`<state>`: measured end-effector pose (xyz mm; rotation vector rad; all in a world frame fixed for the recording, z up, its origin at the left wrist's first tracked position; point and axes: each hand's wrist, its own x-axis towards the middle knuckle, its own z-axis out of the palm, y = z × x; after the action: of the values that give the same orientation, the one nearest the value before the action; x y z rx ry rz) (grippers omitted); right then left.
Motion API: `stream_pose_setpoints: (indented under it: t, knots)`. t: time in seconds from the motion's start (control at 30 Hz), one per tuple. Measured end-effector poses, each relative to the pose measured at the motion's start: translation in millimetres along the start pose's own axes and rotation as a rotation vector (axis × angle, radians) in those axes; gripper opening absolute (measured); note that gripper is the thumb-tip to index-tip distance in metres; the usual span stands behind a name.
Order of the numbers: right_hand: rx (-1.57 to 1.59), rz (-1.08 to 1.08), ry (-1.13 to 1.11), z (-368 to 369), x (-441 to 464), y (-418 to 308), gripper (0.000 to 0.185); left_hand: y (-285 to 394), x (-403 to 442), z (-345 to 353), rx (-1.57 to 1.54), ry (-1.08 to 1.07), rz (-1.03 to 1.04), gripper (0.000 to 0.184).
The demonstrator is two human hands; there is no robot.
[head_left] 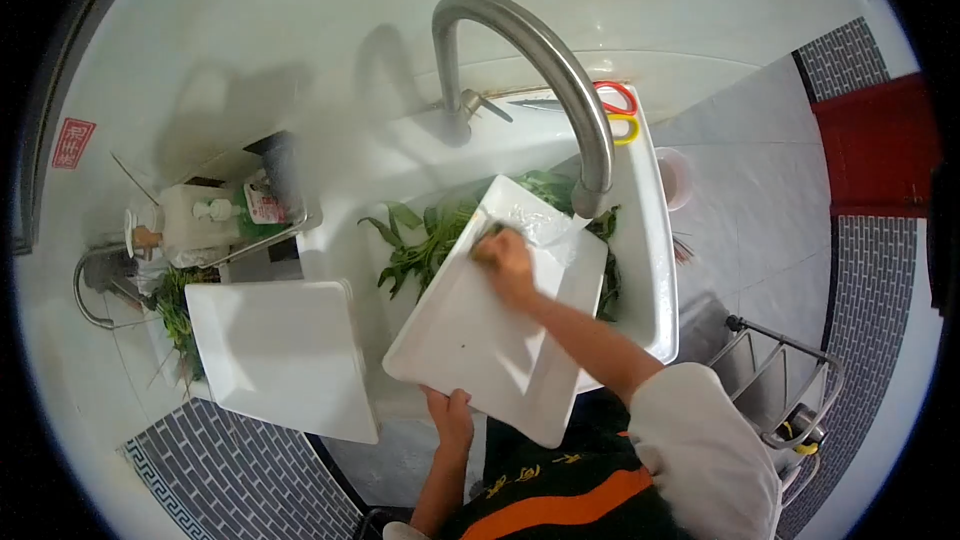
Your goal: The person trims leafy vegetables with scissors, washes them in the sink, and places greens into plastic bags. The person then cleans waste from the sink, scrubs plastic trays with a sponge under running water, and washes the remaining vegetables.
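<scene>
A white rectangular tray [470, 330] is tilted over the sink, with water from the faucet [520, 30] landing on its upper end. My left hand [450, 415] grips the tray's lower left edge. Pressed against the inside of the tray, my right hand [505, 262] is closed around a small greenish-brown pad [488, 238], mostly hidden by the fingers and slightly blurred. Leafy green vegetables [425, 240] lie in the white sink [655, 280] under and around the tray, partly covered by it.
More white trays [280, 350] are stacked left of the sink, beside other greens [178, 315]. Scissors with red and yellow handles [622, 115] lie on the sink's back right corner. Bottles [262, 205] stand at the left. A metal rack [785, 370] is at the right.
</scene>
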<state>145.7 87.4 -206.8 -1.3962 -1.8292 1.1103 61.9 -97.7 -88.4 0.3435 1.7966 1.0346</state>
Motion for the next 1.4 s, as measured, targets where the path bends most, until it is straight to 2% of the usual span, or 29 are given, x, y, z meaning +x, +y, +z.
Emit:
stream_pose_setpoints:
  t: [0.03,0.07,0.13,0.2,0.27,0.33,0.37,0.4,0.43,0.5,0.53,0.57,0.6,0.67,0.73,0.8,0.87,0.93,1.0,1.03,1.1,1.17,1.23,1.27,1.33,1.4]
  knots:
    - [-0.119,0.137,-0.050,-25.2,17.7,-0.5,0.028,-1.5,-2.2,7.2,-0.022,0.046,0.107,0.057]
    - [-0.084,0.143,-0.107,-31.0,17.7,3.3,0.028,-2.0,-4.2,11.0,-0.039,0.090,0.213,0.058]
    - [0.018,0.134,-0.254,-45.4,12.1,-6.2,0.029,1.5,-1.4,16.3,-0.122,0.149,0.150,0.057]
    - [-0.082,-0.229,-0.263,-40.2,-24.1,-18.0,0.016,5.7,-0.5,23.4,-0.222,0.213,0.075,0.057]
    - [0.159,-0.219,-0.509,-50.9,-57.7,-55.7,0.020,11.9,-1.3,27.3,-0.369,0.250,0.075,0.054]
    - [0.016,-0.308,-0.836,-80.8,-68.0,-83.6,0.023,15.8,0.9,28.6,-0.411,0.258,0.069,0.055]
    - [0.060,-0.313,-0.885,-88.0,-65.5,-75.9,0.023,16.3,0.9,28.3,-0.455,0.276,0.059,0.056]
    - [0.016,-0.326,-0.840,-81.4,-67.0,-40.3,0.030,16.1,1.1,28.0,-0.451,0.273,0.057,0.056]
    - [0.003,-0.260,-0.736,-77.2,-62.3,-1.1,0.028,15.8,1.2,28.5,-0.431,0.265,0.095,0.057]
    - [-0.268,-0.026,-0.664,-75.6,-31.3,57.4,0.028,13.8,2.3,29.1,-0.411,0.250,0.135,0.058]
    - [-0.437,0.052,-0.676,-77.9,-14.2,77.2,0.031,10.4,1.2,28.0,-0.397,0.264,0.066,0.057]
    - [-0.397,0.094,-0.450,-66.6,-3.7,97.0,0.033,8.8,1.4,26.6,-0.381,0.278,0.001,0.057]
    - [-0.397,0.089,-0.443,-64.1,4.5,88.8,0.033,9.9,2.2,26.9,-0.381,0.276,0.009,0.057]
    - [0.040,0.108,0.001,-53.5,20.1,46.5,0.032,13.2,1.9,25.5,-0.266,0.256,0.091,0.056]
    - [0.039,-0.042,0.223,-25.1,16.5,13.3,0.023,9.8,2.1,21.9,-0.220,0.249,0.111,0.058]
    - [0.238,-0.076,0.172,-15.8,4.6,-44.8,0.022,7.8,2.6,20.1,-0.174,0.229,0.128,0.060]
    - [0.274,-0.252,0.105,-12.1,-1.3,-83.7,0.024,7.8,4.3,20.7,-0.200,0.227,0.166,0.063]
    - [0.314,-0.223,0.049,4.8,10.7,-61.1,0.026,10.3,3.4,21.7,-0.172,0.232,0.167,0.064]
    - [0.201,0.045,0.326,20.6,50.2,-8.1,0.021,8.6,1.1,22.9,-0.145,0.238,0.169,0.064]
    - [0.229,0.176,0.279,17.6,76.7,18.8,0.018,4.9,0.5,24.9,-0.165,0.229,0.188,0.064]
    - [0.253,0.319,0.230,10.0,84.9,23.0,0.016,4.2,-3.6,27.2,-0.180,0.218,0.196,0.065]
    - [0.351,0.236,0.254,2.0,65.2,-22.1,0.013,11.8,-3.1,31.0,-0.235,0.253,0.121,0.064]
    - [0.687,0.334,0.006,34.3,17.8,-15.9,0.026,7.3,-1.9,27.3,-0.240,0.238,0.119,0.063]
    - [0.249,0.052,0.045,0.0,-1.0,-72.4,0.035,5.2,-1.0,26.0,-0.243,0.225,0.116,0.062]
    - [0.317,-0.018,-0.055,-3.9,-38.1,-110.0,0.040,4.0,1.0,26.1,-0.221,0.226,0.167,0.062]
    - [0.469,-0.166,-0.255,-22.2,-57.4,-137.1,0.040,6.3,0.6,28.3,-0.202,0.228,0.218,0.061]
